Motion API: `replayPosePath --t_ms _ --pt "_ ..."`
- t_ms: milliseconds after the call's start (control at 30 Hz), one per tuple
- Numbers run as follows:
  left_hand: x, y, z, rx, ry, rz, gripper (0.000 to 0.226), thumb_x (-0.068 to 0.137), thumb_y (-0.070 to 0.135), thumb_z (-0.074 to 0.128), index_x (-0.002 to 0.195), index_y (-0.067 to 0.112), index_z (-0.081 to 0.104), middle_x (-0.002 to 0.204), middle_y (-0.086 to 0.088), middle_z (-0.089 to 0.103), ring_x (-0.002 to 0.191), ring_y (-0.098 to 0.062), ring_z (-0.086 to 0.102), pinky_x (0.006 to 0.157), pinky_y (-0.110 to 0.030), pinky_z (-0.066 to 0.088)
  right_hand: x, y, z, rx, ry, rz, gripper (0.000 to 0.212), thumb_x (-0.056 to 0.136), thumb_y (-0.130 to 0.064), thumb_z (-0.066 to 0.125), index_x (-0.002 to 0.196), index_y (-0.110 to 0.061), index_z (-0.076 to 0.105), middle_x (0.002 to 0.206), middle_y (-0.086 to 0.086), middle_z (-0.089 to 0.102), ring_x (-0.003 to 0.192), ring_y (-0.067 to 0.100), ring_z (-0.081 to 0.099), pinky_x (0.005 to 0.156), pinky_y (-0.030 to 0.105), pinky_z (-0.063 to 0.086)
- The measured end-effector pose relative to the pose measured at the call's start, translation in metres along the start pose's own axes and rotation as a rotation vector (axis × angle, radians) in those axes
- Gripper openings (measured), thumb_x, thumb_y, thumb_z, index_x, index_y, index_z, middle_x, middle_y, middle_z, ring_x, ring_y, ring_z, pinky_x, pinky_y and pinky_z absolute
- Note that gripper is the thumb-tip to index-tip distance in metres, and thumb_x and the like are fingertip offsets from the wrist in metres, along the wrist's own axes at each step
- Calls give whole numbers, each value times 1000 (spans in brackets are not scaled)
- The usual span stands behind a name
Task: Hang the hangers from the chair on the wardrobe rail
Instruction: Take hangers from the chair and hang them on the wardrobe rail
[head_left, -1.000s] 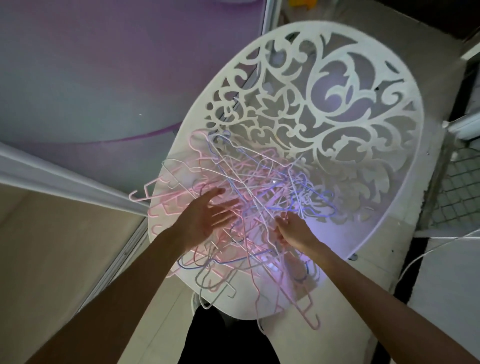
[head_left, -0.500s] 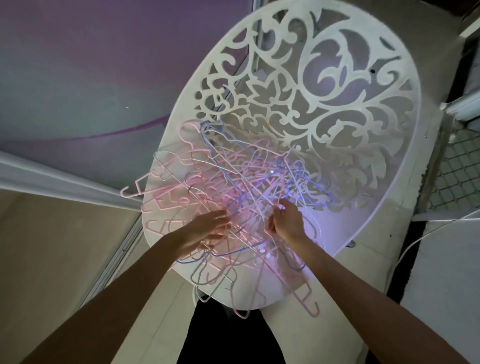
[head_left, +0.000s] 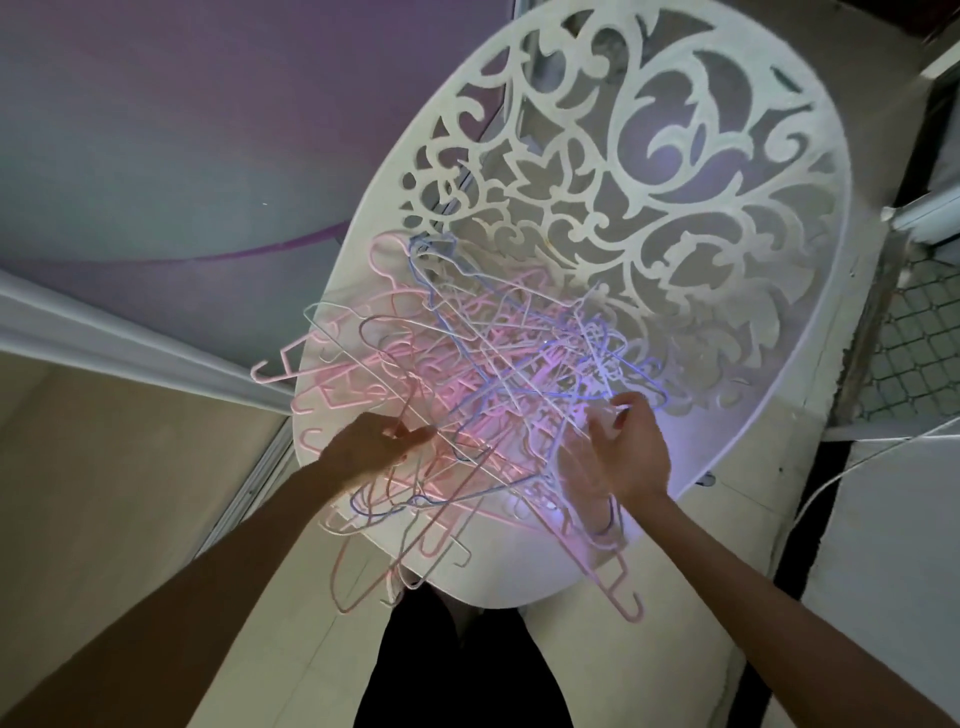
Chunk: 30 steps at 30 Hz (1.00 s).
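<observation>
Pink, white and blue hangers (head_left: 498, 374) lie tangled on the chair (head_left: 675, 218); left hand (head_left: 371, 449) pinches several wires, right hand (head_left: 618, 454) seemingly open, steadying the heap for separation.

Chair (head_left: 779, 426) top beyond the upper edge

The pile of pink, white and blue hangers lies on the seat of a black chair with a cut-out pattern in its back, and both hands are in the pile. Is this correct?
Not quite: the chair is white, not black, as the head view shows. The rest holds: the tangled pile of hangers lies on its seat below the cut-out back, and the left hand and right hand are both in the pile.
</observation>
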<state>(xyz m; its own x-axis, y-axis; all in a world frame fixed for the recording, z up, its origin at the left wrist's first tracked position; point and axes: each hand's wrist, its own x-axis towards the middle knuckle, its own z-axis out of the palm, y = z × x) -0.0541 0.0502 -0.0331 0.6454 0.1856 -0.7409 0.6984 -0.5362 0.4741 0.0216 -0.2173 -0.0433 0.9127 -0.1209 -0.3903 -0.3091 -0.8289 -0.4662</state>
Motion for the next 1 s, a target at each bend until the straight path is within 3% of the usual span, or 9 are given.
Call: replayPosePath --t_ms 67,167,300,433,667,800,867,933,1000 --pt "-4 -4 -2 137 137 2 57 80 64 51 55 13 44 56 -2 50 58 -16 50 66 -26 38 11 0 0 82 -119 128 39 87 -35 61 113 -8 48 94 5 59 94 30 58 86 37 43" --pt "-13 -8 -6 205 218 33 63 77 70 49 48 17 31 46 1 36 46 -13 38 57 -23 31 24 -7 10 163 -281 160 32 86 -45 54 92 -14 60 78 3 61 88 28 61 91 44 49" --pt "-21 -16 -15 236 168 85 61 76 69 46 49 16 32 47 2 37 46 -11 36 60 -24 32 16 -28 7 424 -452 237 26 96 -28 47 82 -11 59 70 6 58 64 20 57 56 20 48" --pt "-39 -12 -25 143 208 130 53 81 56 57 48 19 38 46 6 41 47 -8 38 59 -23 30 6 -29 -13 647 -649 251 23 99 -30 42 102 -14 58 97 6 66 84 18 63 75 25 46" --pt "-94 9 -58 95 195 135 49 81 55 58 47 23 43 47 7 46 51 -8 43 65 -26 30 -32 -53 -70 561 -755 169 28 99 -35 39 97 -19 62 92 -2 67 87 14 64 91 29 44" --pt "-133 22 -81 -70 210 115 48 84 53 56 54 16 52 55 1 56 54 -12 51 68 -26 39 -63 -87 -113 463 -887 100 31 99 -37 37 100 -18 61 97 -1 68 92 15 63 86 26 44" --pt "-149 26 -87 -224 185 118 41 87 46 56 59 17 55 58 -1 54 50 -10 51 61 -22 43 -77 -102 -125 315 -745 15 35 97 -36 42 106 -8 62 100 7 65 92 17 57 79 26 40" --pt "-168 30 -90 -420 154 122 35 96 29 49 65 15 55 58 -1 48 38 -2 46 44 -14 39 -93 -109 -133 247 -392 -125 38 95 -26 52 105 9 60 100 20 64 88 18 52 71 26 34" --pt "-185 31 -90 -538 173 98 39 100 19 40 64 11 52 48 1 47 28 1 41 34 -11 36 -115 -117 -147 183 -99 -247 33 93 -23 55 94 9 63 93 19 65 85 21 57 70 27 33"
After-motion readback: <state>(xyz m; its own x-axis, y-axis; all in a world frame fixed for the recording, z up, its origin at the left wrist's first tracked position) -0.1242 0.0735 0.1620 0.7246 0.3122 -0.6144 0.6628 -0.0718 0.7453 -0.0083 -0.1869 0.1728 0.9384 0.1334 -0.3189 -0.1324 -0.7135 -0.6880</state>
